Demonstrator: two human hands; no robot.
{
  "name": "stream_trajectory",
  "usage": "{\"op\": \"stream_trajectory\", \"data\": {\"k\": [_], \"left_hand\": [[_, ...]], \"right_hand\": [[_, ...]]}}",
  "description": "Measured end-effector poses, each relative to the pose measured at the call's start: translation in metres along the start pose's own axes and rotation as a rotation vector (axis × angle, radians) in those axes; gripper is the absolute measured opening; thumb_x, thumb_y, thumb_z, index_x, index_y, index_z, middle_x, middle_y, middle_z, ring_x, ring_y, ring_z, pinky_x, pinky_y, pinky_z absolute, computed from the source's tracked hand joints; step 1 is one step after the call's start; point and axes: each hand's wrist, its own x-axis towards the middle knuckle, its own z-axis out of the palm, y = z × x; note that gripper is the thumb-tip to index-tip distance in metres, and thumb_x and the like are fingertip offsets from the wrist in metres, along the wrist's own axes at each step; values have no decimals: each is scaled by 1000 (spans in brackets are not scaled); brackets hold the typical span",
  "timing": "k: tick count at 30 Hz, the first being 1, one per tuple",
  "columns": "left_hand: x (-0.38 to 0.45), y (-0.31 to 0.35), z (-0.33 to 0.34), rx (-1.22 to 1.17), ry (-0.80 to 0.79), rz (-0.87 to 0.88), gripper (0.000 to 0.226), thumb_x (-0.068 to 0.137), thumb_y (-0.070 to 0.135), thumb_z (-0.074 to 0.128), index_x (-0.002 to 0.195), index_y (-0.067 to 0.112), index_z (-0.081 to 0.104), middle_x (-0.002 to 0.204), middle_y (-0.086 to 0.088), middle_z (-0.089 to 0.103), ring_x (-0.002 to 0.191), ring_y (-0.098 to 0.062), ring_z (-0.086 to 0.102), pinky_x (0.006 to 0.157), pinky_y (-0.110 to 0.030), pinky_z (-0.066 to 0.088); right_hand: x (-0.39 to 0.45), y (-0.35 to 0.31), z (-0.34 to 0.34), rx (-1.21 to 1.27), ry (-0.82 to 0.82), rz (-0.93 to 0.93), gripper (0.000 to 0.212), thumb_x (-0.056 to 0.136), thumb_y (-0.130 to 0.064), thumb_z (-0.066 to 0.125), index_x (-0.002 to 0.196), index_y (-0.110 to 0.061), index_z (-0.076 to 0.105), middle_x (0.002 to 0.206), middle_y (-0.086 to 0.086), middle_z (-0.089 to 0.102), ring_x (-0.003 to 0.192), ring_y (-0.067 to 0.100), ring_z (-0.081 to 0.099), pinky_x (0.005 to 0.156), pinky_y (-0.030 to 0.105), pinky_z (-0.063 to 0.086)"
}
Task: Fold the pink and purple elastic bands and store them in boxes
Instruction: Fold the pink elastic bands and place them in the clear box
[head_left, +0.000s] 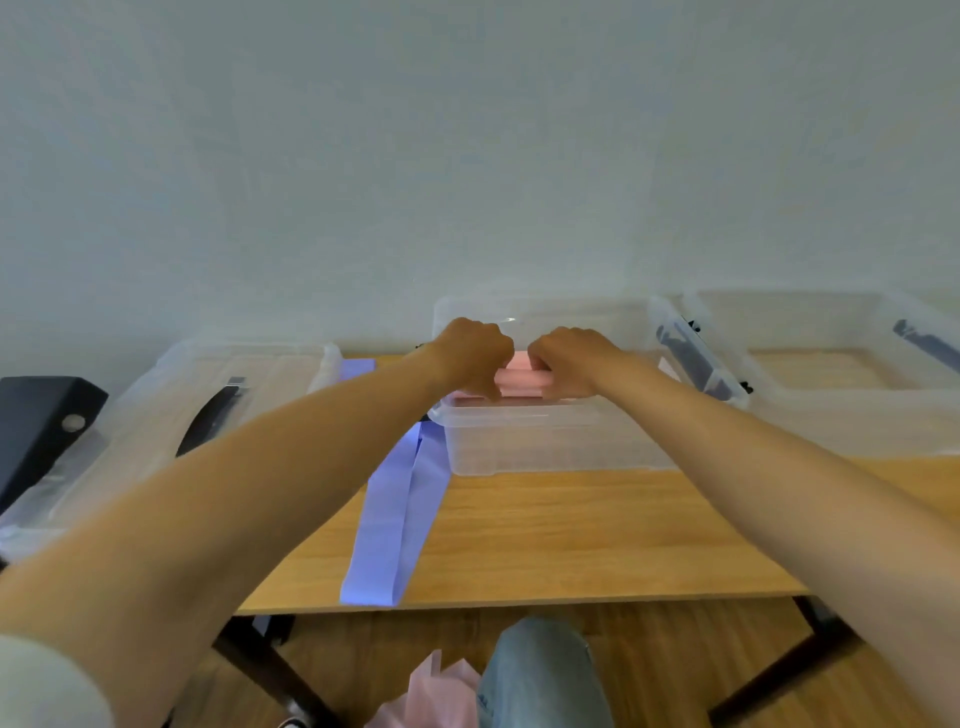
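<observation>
I've got both hands over the middle clear box (550, 441) on the desk (571, 535). My left hand (475, 353) and right hand (569, 358) each curl around an end of the folded pink band (519, 383), holding it just inside the box's open top. The purple band (395, 519) lies flat on the desk, running from the near edge back under the box's left corner. A second open box (852, 410) sits to the right, a lid (171, 410) to the left.
</observation>
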Motion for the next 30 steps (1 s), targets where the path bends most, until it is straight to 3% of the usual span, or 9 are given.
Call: {"op": "stream_trajectory", "data": {"k": [4, 7, 11, 16, 20, 24, 27, 30], "left_hand": [[24, 7, 12, 98, -14, -30, 34, 89, 37, 71, 115, 16, 64, 105, -1, 61, 106, -24, 63, 73, -33, 44], [32, 13, 20, 133, -81, -72, 31, 88, 34, 73, 112, 18, 61, 89, 2, 51, 96, -21, 67, 70, -30, 40], [39, 15, 34, 77, -162, -134, 34, 86, 31, 74, 115, 17, 60, 77, 3, 43, 81, -19, 58, 68, -29, 41], [41, 13, 43, -4, -238, -117, 42, 85, 25, 77, 123, 17, 61, 96, -1, 56, 88, -22, 63, 71, -30, 46], [42, 13, 40, -11, -255, -116, 47, 84, 20, 79, 127, 16, 60, 103, -2, 58, 102, -24, 68, 72, -30, 45], [44, 13, 38, -62, -241, -123, 47, 86, 14, 78, 129, 13, 60, 120, -6, 64, 109, -26, 66, 74, -30, 44], [41, 12, 37, -129, -272, -139, 38, 86, 11, 78, 120, 8, 63, 88, -2, 62, 80, -20, 66, 72, -29, 51], [38, 9, 39, -193, -299, -162, 24, 87, 13, 78, 106, 6, 64, 70, 0, 57, 54, -13, 58, 59, -25, 53]], "right_hand": [[24, 1, 5, -56, -45, -33, 37, 84, -32, 77, 116, -16, 65, 111, 5, 61, 94, 27, 60, 75, 35, 48], [36, -1, 11, -96, -51, -53, 34, 88, -32, 72, 116, -18, 59, 105, 5, 64, 84, 27, 56, 71, 32, 43], [47, -6, 21, -66, -72, -86, 31, 93, -49, 65, 106, -23, 55, 98, 3, 66, 84, 27, 61, 69, 32, 45], [54, -13, 34, -42, -228, -54, 20, 88, -35, 68, 100, -20, 62, 86, -2, 67, 76, 23, 62, 67, 31, 48], [56, -13, 38, 74, -250, 2, 20, 86, -27, 69, 104, -19, 70, 76, -4, 69, 52, 14, 66, 54, 26, 54], [60, -8, 41, 223, -289, 46, 34, 83, -22, 74, 115, -14, 66, 87, 4, 74, 62, 20, 76, 65, 36, 66], [60, -4, 40, 412, -348, 84, 54, 78, -31, 85, 119, -12, 55, 107, 6, 65, 79, 26, 77, 62, 36, 65], [55, -4, 36, 401, -377, 61, 52, 78, -35, 87, 110, -15, 51, 112, 3, 58, 88, 28, 75, 62, 33, 63]]}}
